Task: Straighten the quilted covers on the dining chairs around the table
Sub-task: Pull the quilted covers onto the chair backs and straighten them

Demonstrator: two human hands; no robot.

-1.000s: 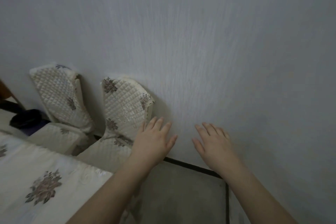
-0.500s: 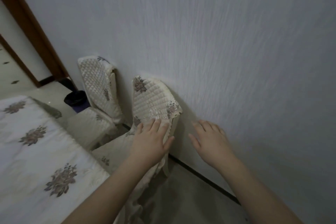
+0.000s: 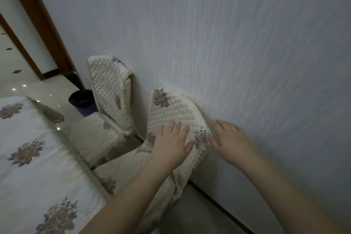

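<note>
Quilted cream fabric with flower patches covers the back of the near chair (image 3: 171, 112), which stands against the grey wall (image 3: 247, 43). Half a second ago the left hand was only reaching its lower edge and the right hand hung apart from it beside the wall; now the left hand (image 3: 171, 146) lies flat on the front of the near cover with straight, spread fingers, and the right hand (image 3: 230, 140) has closed in to touch the cover's right edge, fingers also straight, gripping nothing. By my reading, the smoothing of this cover is just starting, and its fringed lower hem (image 3: 191, 165) hangs loose and crooked.

A second covered chair (image 3: 110, 89) stands just beyond, also against the wall, its cover looking fairly even. The table (image 3: 28, 157), under a flowered cloth, sits close on the left, so the seat is partly tucked beneath it. A dark bin (image 3: 83, 100) stands on the floor by the far chair, near a brown door frame (image 3: 38, 24). The wall leaves little room behind the chair back for the right hand.
</note>
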